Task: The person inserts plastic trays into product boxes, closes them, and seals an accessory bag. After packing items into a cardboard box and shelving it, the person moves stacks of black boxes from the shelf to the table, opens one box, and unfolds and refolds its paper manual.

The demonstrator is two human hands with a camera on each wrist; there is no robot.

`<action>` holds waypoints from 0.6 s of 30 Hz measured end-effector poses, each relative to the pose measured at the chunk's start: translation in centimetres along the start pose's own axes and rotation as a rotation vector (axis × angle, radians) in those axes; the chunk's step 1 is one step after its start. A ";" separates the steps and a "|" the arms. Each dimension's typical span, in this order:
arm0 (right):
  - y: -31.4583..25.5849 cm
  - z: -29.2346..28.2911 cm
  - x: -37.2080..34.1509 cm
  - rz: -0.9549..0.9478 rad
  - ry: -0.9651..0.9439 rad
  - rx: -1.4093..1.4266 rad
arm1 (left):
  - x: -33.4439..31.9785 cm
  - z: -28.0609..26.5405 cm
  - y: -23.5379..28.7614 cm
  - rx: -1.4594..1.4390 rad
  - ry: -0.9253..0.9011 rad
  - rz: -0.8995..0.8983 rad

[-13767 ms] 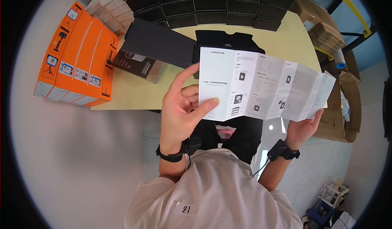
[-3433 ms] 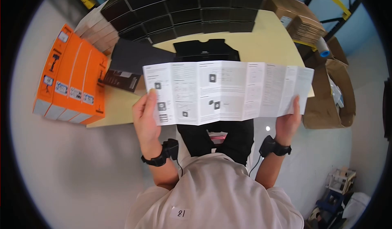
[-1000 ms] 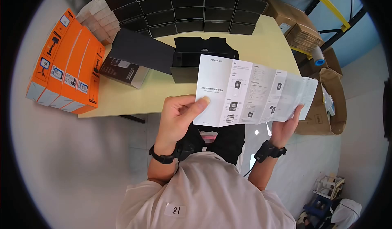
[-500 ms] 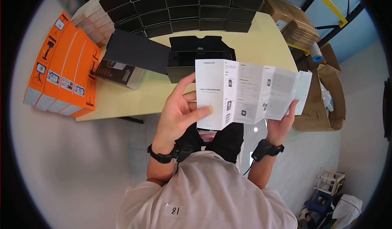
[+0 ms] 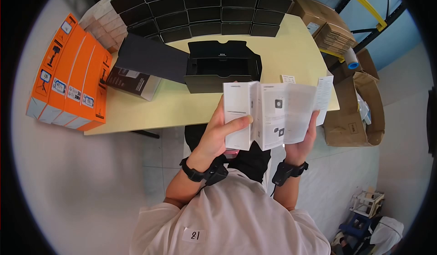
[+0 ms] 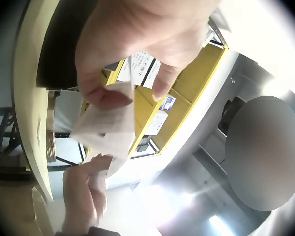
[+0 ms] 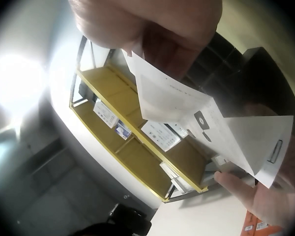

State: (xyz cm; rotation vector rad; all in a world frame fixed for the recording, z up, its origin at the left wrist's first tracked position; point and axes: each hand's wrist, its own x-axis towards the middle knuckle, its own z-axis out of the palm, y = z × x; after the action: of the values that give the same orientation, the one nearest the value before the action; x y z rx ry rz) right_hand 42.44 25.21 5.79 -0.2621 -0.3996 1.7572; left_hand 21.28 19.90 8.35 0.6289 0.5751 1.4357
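A white printed leaflet [image 5: 273, 114], creased into accordion panels, is held up between both hands over the table's front edge. The left hand [image 5: 213, 134] pinches its left end, thumb on the front panel and fingers behind. At the right end the right hand [image 5: 301, 143] grips the paper, its thumb along the edge. In the left wrist view the leaflet [image 6: 108, 123] hangs from the left hand [image 6: 137, 39]. The right wrist view shows the folded panels [image 7: 201, 118] beneath the right hand [image 7: 157, 29]. Behind the leaflet an open black box [image 5: 223, 68] stands on the table.
Black boxes [image 5: 200, 14] are stacked along the table's back. Orange boxes [image 5: 73, 77] stand at the left, beside a dark product box [image 5: 134, 82]. A small white card [image 5: 288, 79] lies on the table [image 5: 177, 111]. To the right are a paper bag [image 5: 353, 130] and flattened cartons [image 5: 334, 39].
Both hands have drawn closer together and lower, and the leaflet has gone from a wider spread to more tightly folded panels. The small card and more of the open box have come into sight.
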 end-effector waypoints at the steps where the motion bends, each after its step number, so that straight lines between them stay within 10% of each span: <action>1: 0.1 0.0 -0.1 0.016 -0.021 0.005 | 0.0 0.0 -0.4 -0.032 0.038 -0.002; 14: 1.3 0.1 -0.5 0.074 0.023 0.010 | -0.5 2.5 -1.6 0.520 0.217 0.619; 18: 1.6 0.0 -0.5 0.081 0.001 0.048 | -0.8 1.7 -2.3 0.321 0.224 0.567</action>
State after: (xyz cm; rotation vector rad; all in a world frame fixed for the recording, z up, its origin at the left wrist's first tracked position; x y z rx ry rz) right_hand 41.18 24.40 5.11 -0.2473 -0.3495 1.8435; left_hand 24.10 18.95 7.97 0.9426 0.8587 1.9816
